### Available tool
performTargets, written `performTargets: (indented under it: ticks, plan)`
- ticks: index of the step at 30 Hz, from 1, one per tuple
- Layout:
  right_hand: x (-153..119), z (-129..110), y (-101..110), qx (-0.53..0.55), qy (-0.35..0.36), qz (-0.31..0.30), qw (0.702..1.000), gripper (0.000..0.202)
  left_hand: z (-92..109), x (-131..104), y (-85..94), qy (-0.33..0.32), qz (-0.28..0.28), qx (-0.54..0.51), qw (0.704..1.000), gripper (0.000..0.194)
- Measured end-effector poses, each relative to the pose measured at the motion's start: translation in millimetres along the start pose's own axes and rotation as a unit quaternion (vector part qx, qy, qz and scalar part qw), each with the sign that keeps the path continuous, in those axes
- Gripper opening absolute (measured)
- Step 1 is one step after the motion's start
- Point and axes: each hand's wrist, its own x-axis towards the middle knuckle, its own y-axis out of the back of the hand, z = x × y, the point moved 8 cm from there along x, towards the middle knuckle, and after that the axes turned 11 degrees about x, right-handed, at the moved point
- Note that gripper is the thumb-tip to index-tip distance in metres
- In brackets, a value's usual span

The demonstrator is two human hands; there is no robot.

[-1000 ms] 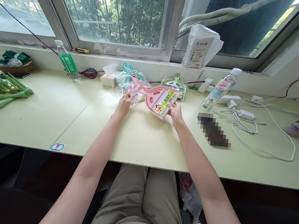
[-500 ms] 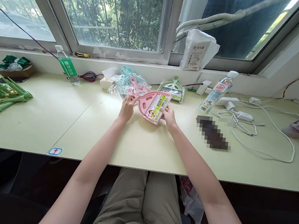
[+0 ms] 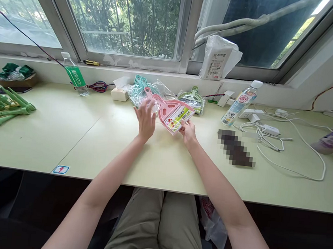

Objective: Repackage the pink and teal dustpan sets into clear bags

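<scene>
My right hand (image 3: 188, 132) pinches the lower right edge of a small pink dustpan (image 3: 166, 108), in which a brush with pale bristles and a yellow-green printed label sit. The dustpan is tilted, its pink handle pointing up and left. Beside that handle, my left hand (image 3: 147, 122) has its fingers spread and holds nothing; whether a fingertip touches the handle I cannot tell. Behind lie turquoise handled pieces (image 3: 141, 83) in clear plastic wrap. A green dustpan set (image 3: 193, 99) in clear wrapping lies to the right of them.
A green-labelled bottle (image 3: 75, 74) and green plastic pieces (image 3: 4, 106) are on the left. To the right are another bottle (image 3: 240, 103), a pixelated dark object (image 3: 235, 148) and white cables (image 3: 274, 140). A tissue pack (image 3: 120, 92) stands near the wall.
My left hand has let go of the pink dustpan's handle and spread its fingers. The dustpan, still in my right hand, has shifted slightly right and turned a little.
</scene>
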Motion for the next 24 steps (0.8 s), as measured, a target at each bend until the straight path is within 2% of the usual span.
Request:
performTargets:
  ticks: [2,3,4,6,8,9,14,17,19,22,24]
  plan:
    - [-1,1,-3,0.011,0.006,-0.006,1.000,0.012,-21,-1,15.7,0.154,0.094,-0.071,0.981,0.062]
    - [-1,2,-4,0.014,0.008,-0.011,1.000,0.011,-35,-3,15.1,0.233,0.106,-0.134,0.957,0.070]
    - [-2,3,-6,0.015,0.009,-0.016,1.000,0.012,-45,-5,7.8,0.299,0.090,-0.213,0.926,0.073]
    - [-3,5,-10,0.017,0.010,-0.029,0.999,0.014,-53,-6,-18.3,0.378,-0.002,-0.375,0.847,0.067]
    - [-6,7,-13,0.020,0.009,-0.037,0.999,0.017,-45,-8,-40.4,0.391,-0.107,-0.479,0.779,0.056]
    - [-7,8,-14,0.023,0.007,-0.039,0.999,0.017,-40,-10,-47.1,0.385,-0.144,-0.504,0.760,0.053]
    - [-12,12,-18,0.043,-0.014,-0.031,0.999,0.009,-14,-30,-67.2,0.379,-0.255,-0.518,0.723,0.054]
    - [-12,10,-15,0.053,-0.014,-0.010,0.998,0.010,-2,-40,-75.8,0.375,-0.313,-0.521,0.700,0.045]
    - [-12,9,-15,0.052,-0.014,-0.007,0.999,0.010,-1,-38,-76.3,0.363,-0.305,-0.535,0.699,0.040]
    - [-14,11,-18,0.040,-0.019,-0.018,0.999,0.009,-8,-32,-72.2,0.365,-0.238,-0.544,0.717,0.036]
    - [-16,13,-20,0.039,-0.018,-0.017,0.999,0.009,-10,-33,-71.8,0.373,-0.215,-0.542,0.722,0.033]
